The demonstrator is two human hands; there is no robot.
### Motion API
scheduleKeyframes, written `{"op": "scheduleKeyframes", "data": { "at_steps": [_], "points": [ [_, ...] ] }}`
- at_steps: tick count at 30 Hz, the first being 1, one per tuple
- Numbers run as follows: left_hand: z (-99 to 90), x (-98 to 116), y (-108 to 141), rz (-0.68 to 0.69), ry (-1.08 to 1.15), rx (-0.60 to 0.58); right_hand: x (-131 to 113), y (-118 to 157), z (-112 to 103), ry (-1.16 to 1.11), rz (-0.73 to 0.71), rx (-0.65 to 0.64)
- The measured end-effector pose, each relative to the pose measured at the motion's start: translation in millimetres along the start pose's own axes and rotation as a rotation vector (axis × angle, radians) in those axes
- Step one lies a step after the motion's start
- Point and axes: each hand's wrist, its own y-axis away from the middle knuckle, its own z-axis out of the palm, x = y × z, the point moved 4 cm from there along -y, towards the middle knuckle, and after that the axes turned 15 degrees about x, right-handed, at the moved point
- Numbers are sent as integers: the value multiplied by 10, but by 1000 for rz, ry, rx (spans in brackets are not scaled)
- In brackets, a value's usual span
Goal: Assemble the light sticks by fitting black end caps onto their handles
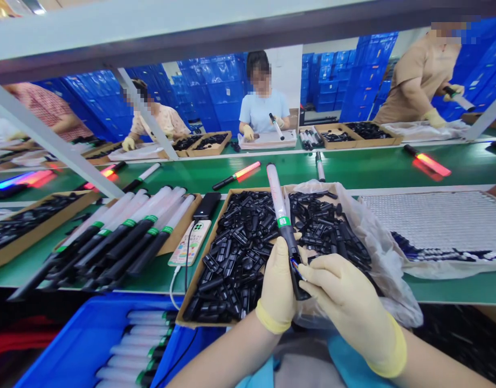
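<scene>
In my gloved left hand is a light stick, its clear tube pointing up and away, with a green band above a black handle. My left fingers wrap round the handle from the left. The fingers of my gloved right hand are pinched at an opening in the handle's lower part, where a bit of blue and orange shows. What lies between those fingertips is hidden. Beneath both hands stands a cardboard tray of loose black plastic parts, with more parts on clear plastic at its right.
Several light sticks are piled at left beside a phone with a cable. A blue bin of light sticks stands below. At right lies a tray of batteries. Lit sticks rest on the green belt; co-workers sit beyond.
</scene>
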Motion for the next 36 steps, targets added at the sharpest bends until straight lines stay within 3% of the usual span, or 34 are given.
{"op": "scheduleKeyframes", "data": {
  "at_steps": [4,8,11,14,17,19,22,26,30,33,35,36],
  "points": [
    [23,17,-49,22,-9,49,7,13,49,-40,83,-112],
    [3,-8,-142,46,-70,142,-120,-19,103,87,105,-277],
    [7,-32,-183,-23,-65,124,43,-73,-48,82,143,-310],
    [16,0,-165,-113,-40,93,716,-18,-532,261,319,-158],
    [17,45,-112,-175,-36,133,1623,284,-1031,781,641,-231],
    [33,38,-78,-205,-34,162,2024,468,-1164,872,711,-263],
    [66,-30,-50,-236,-50,170,2289,626,-1097,873,720,-304],
    [75,-109,-41,-255,-55,111,2359,639,-1040,819,733,-279],
    [50,-116,-30,-253,-22,58,2259,499,-1214,714,787,-149],
    [58,-156,-14,-278,-4,49,1838,294,-1183,474,857,4],
    [87,-205,-2,-295,-35,32,1396,151,-951,18,935,80],
    [107,-224,5,-288,-61,13,1149,85,-774,-196,938,27]
  ]
}}
